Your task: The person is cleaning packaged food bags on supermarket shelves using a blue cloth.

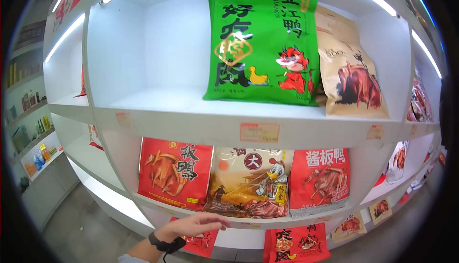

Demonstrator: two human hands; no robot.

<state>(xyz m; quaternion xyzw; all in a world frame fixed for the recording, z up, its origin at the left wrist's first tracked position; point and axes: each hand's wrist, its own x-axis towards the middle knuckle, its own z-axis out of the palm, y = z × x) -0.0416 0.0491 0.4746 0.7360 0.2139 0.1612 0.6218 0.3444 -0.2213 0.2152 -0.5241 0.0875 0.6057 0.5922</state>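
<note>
My left hand point(198, 224) is raised at the bottom middle, with a black wristband and a dark corded device at the wrist. Its fingers are loosely extended and hold nothing. They are near the lower shelf's front edge, below a beige-and-brown duck packet point(250, 182). That packet stands between a red duck packet point(175, 172) and another red packet point(319, 180). On the shelf above, a large green pouch point(263, 44) stands upright beside a tan paper-like pouch point(353, 65). My right hand is out of view.
White shelving point(200, 121) with light strips and price tags point(260, 132) fills the view. Below hang or stand a red pouch point(297, 243) and another red pouch point(200, 241), partly behind the hand. Shelves with bottles point(30, 99) are at the far left; more packets are at right.
</note>
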